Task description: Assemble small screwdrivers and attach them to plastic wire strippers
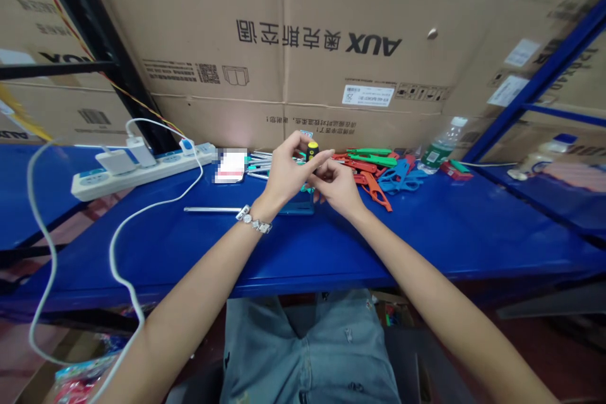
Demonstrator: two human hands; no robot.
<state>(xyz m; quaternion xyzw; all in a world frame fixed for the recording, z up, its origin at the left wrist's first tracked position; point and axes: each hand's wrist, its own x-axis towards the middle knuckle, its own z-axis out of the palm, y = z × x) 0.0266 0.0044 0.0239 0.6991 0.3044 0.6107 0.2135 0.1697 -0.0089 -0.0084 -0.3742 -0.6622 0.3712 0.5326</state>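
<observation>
Upright between my hands stands a black-and-yellow handle (pixel 312 150), like a screwdriver's; what lies below it is hidden by my fingers. My left hand (pixel 290 169) is closed around it, with the thumb across its side. My right hand (pixel 338 186) is pinched just below and to the right, its fingertips meeting near the left thumb; what they grip cannot be made out. Beneath the hands, a dark blue flat piece (pixel 298 207) lies on the table, and a metal rod (pixel 213 209) reaches out to the left. Several thin metal shafts with green parts (pixel 259 164) lie behind my left hand.
Red and orange plastic tools (pixel 376 189), green ones (pixel 374 156) and blue ones (pixel 402 177) are piled right of my hands. A water bottle (pixel 438 148) stands beyond. A power strip (pixel 142 170) with white cables lies left on the blue table (pixel 426 240). Cardboard (pixel 307 76) walls the back.
</observation>
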